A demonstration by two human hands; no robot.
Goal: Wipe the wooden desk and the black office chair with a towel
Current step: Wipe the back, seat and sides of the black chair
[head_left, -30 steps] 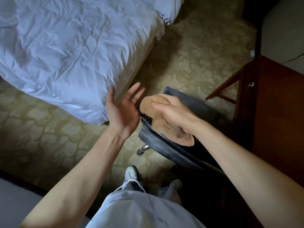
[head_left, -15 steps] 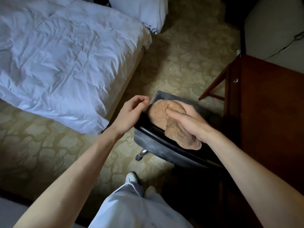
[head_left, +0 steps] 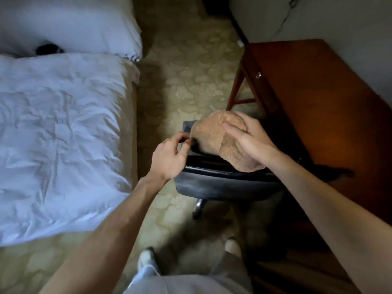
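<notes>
A tan towel (head_left: 212, 134) lies bunched on the top of the black office chair (head_left: 222, 184), which stands in front of me with its back edge towards me. My right hand (head_left: 250, 141) lies over the towel, fingers curved round the bunch, and presses it on the chair. At the towel's left edge, above the chair's corner, my left hand (head_left: 169, 155) pinches the cloth with curled fingers. The reddish wooden desk (head_left: 318, 107) stands just right of the chair, against the wall.
A bed with a crumpled white duvet (head_left: 63, 134) and a pillow (head_left: 74, 24) fills the left side. Patterned carpet (head_left: 191, 77) runs between bed and desk. A chair caster (head_left: 198, 205) shows below the seat, near my shoes (head_left: 146, 257). A cable (head_left: 284, 18) hangs on the wall.
My left hand went from open and raised to curled at the towel's left edge. My right hand slid the towel along the chair. The view swung left towards the bed and desk.
</notes>
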